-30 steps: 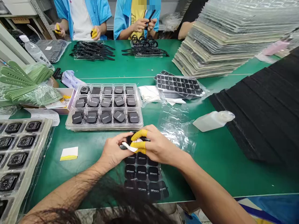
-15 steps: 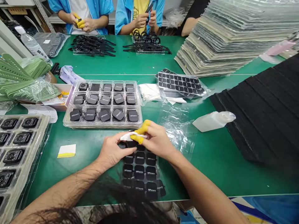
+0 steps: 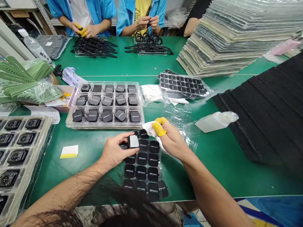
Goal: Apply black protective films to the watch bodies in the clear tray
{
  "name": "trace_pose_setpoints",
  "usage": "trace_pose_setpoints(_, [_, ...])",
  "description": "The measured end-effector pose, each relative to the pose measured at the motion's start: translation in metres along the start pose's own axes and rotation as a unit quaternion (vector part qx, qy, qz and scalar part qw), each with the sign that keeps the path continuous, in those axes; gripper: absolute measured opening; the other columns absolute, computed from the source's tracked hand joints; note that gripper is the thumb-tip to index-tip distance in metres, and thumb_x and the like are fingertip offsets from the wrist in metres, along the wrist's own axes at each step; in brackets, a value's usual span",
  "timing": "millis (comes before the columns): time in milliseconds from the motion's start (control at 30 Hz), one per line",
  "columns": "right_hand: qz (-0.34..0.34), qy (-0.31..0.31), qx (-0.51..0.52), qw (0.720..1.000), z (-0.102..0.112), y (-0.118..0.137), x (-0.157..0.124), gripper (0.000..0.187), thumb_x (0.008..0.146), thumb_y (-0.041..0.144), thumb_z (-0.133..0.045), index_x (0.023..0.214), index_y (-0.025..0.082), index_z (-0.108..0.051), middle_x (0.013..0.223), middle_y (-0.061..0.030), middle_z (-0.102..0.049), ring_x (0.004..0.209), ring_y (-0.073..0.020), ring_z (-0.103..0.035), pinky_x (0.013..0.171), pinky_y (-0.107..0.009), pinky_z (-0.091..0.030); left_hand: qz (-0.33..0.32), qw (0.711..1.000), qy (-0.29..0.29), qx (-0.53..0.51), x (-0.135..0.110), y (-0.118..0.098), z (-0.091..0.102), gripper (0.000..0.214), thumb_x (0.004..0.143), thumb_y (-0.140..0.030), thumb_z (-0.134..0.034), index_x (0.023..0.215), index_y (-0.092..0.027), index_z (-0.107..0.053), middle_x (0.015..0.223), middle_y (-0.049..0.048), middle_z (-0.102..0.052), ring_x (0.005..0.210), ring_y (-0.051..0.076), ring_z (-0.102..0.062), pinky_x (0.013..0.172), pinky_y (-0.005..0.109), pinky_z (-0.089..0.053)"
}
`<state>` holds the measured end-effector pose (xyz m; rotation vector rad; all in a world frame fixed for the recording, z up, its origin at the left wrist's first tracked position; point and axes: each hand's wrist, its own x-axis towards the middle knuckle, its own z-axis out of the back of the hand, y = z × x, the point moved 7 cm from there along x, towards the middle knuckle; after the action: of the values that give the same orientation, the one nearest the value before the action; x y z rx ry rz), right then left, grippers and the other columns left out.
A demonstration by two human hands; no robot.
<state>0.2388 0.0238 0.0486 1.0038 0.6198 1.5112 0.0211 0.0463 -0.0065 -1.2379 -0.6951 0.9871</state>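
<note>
My left hand (image 3: 115,149) grips a watch case (image 3: 133,142) by its edges; its glossy face catches a whitish glare. To its right, my right hand (image 3: 170,138), with yellow finger cots on thumb and finger, pinches a white cloth (image 3: 151,128), apart from the watch. Under both hands lies a sheet of black square HiFuture stickers (image 3: 141,172), partly covered by my left hand and hair. Just beyond, a clear compartment tray (image 3: 104,126) holds watches, most with black squares on top.
At left a tray (image 3: 44,138) carries more watches, near green straps (image 3: 28,78). A white bottle (image 3: 214,123) lies on its side at right, before black foam (image 3: 262,104). Stacked plastic trays (image 3: 236,37) lean at back right. Two co-workers in blue handle parts across the table.
My right hand has drawn the cloth off the watch, moving right and slightly up. The watch face is uncovered now, while my left hand keeps its place.
</note>
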Motion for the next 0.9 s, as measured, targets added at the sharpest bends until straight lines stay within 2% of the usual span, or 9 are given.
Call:
trace_pose_setpoints(67, [0.019, 0.007, -0.016, 1.000, -0.003, 0.003, 0.000, 0.027, 0.110, 0.041, -0.054, 0.090, 0.025, -0.061, 0.080, -0.0034, -0.069, 0.068, -0.0210, -0.063, 0.064, -0.038, -0.053, 0.003, 1.000, 0.001, -0.001, 0.000, 0.000, 0.000, 0.054, 0.075, -0.030, -0.091, 0.127, -0.020, -0.080, 0.096, 0.0059, -0.087, 0.092, 0.027, -0.082, 0.091, 0.043, -0.067])
trace_pose_setpoints(133, [0.050, -0.026, -0.041, 0.998, -0.001, 0.008, -0.001, 0.022, 0.105, 0.042, -0.065, 0.089, 0.026, -0.063, 0.086, -0.0054, -0.072, 0.076, -0.0245, -0.068, 0.070, -0.041, -0.056, 0.005, 1.000, -0.001, -0.003, 0.000, 0.000, 0.000, 0.055, 0.075, -0.030, -0.090, 0.127, -0.019, -0.080, 0.097, 0.0065, -0.087, 0.092, 0.028, -0.082, 0.093, 0.045, -0.067])
trace_pose_setpoints(233, [0.123, -0.078, -0.066, 0.987, 0.006, 0.021, -0.005, 0.022, 0.099, 0.033, -0.073, 0.083, 0.027, -0.060, 0.112, -0.0112, -0.077, 0.102, -0.0305, -0.073, 0.085, -0.048, -0.059, 0.006, 1.000, -0.003, -0.008, 0.001, 0.000, 0.000, 0.056, 0.074, -0.030, -0.090, 0.128, -0.017, -0.080, 0.097, 0.0070, -0.087, 0.093, 0.028, -0.083, 0.095, 0.045, -0.067])
trace_pose_setpoints(300, [0.177, -0.048, -0.060, 0.981, 0.000, 0.031, -0.009, 0.017, 0.100, 0.024, -0.068, 0.086, 0.027, -0.058, 0.117, -0.0093, -0.079, 0.103, -0.0287, -0.074, 0.086, -0.047, -0.059, 0.006, 1.000, -0.001, -0.012, 0.001, 0.000, 0.000, 0.056, 0.074, -0.030, -0.089, 0.128, -0.017, -0.079, 0.098, 0.0068, -0.087, 0.093, 0.028, -0.083, 0.095, 0.044, -0.067])
trace_pose_setpoints(433, [0.256, 0.051, -0.099, 0.960, -0.024, 0.039, -0.016, 0.012, 0.099, 0.015, -0.062, 0.100, 0.027, -0.062, 0.090, -0.0018, -0.077, 0.077, -0.0223, -0.067, 0.072, -0.040, -0.054, 0.002, 1.000, 0.008, -0.017, 0.001, -0.002, -0.002, 0.056, 0.074, -0.027, -0.089, 0.129, -0.018, -0.079, 0.100, 0.0058, -0.088, 0.095, 0.027, -0.084, 0.095, 0.040, -0.067])
trace_pose_setpoints(533, [0.284, 0.022, -0.196, 0.938, -0.030, 0.035, -0.019, 0.012, 0.099, 0.017, -0.064, 0.093, 0.026, -0.062, 0.092, -0.0051, -0.078, 0.080, -0.0246, -0.064, 0.073, -0.043, -0.051, 0.000, 1.000, 0.004, -0.012, 0.001, -0.004, -0.001, 0.055, 0.073, -0.025, -0.090, 0.127, -0.019, -0.080, 0.099, 0.0052, -0.088, 0.095, 0.026, -0.084, 0.095, 0.039, -0.067])
trace_pose_setpoints(633, [0.282, -0.006, -0.259, 0.924, -0.029, 0.032, -0.019, 0.012, 0.103, 0.017, -0.063, 0.096, 0.025, -0.068, 0.105, -0.0079, -0.080, 0.089, -0.0262, -0.066, 0.081, -0.046, -0.052, 0.000, 1.000, 0.002, -0.011, 0.001, -0.003, -0.001, 0.053, 0.073, -0.026, -0.090, 0.125, -0.021, -0.080, 0.101, 0.0049, -0.088, 0.094, 0.026, -0.084, 0.095, 0.039, -0.067])
trace_pose_setpoints(767, [0.316, 0.079, -0.231, 0.917, -0.033, 0.040, -0.023, 0.018, 0.106, 0.016, -0.055, 0.102, 0.022, -0.072, 0.130, -0.0136, -0.076, 0.108, -0.0295, -0.068, 0.089, -0.050, -0.056, 0.001, 1.000, 0.003, -0.007, 0.001, -0.002, -0.001, 0.052, 0.074, -0.028, -0.090, 0.125, -0.022, -0.080, 0.103, 0.0046, -0.088, 0.094, 0.027, -0.084, 0.093, 0.038, -0.067])
trace_pose_setpoints(900, [0.330, 0.081, -0.190, 0.921, -0.031, 0.048, -0.025, 0.012, 0.107, 0.023, -0.063, 0.100, 0.023, -0.072, 0.121, -0.0123, -0.078, 0.103, -0.0275, -0.068, 0.086, -0.047, -0.056, -0.011, 1.000, 0.001, 0.009, 0.001, -0.002, 0.000, 0.053, 0.074, -0.025, -0.087, 0.127, -0.022, -0.081, 0.099, 0.0038, -0.088, 0.091, 0.025, -0.084, 0.091, 0.037, -0.067])
